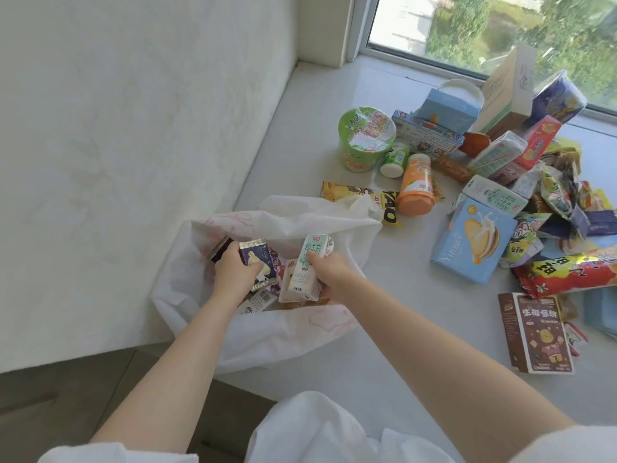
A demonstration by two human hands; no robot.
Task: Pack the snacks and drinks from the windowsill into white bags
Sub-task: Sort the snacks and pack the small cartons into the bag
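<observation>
Fingers [312, 254] grip milk carton [309, 269] reading "纯牛奶".

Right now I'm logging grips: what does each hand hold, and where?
Left hand grips a dark blue snack packet by its left edge; right hand holds a milk carton along its right side.

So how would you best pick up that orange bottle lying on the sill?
The orange bottle lies on its side, cap end toward the person, so I would come from above and close around the middle of its round body, across its length. A grip on the sloped ends would likely slip. The noodle cup and yellow packet sit close, but its top is free.
</observation>
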